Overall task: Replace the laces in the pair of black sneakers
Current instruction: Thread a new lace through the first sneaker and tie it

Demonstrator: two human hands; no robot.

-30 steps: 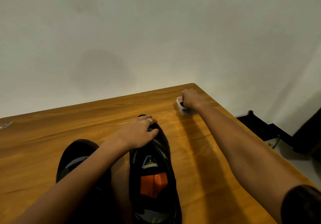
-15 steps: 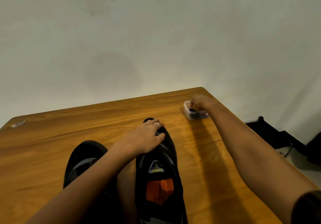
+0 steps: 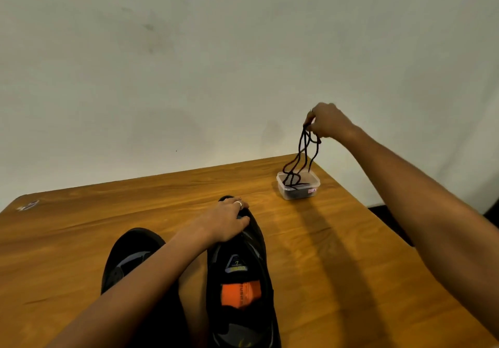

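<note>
Fetching new laces, seemingly. Right hand [image 3: 328, 123] pinched black laces [image 3: 303, 155] above the tub [image 3: 310, 189], ends trailing inside. Left hand [image 3: 225, 223], fingers curved, gripping the toe of the right shoe [image 3: 243, 280], nearer than the tub; left shoe [image 3: 127, 258] alongside. Next, probably: lifting clear, finding a tip.
</note>
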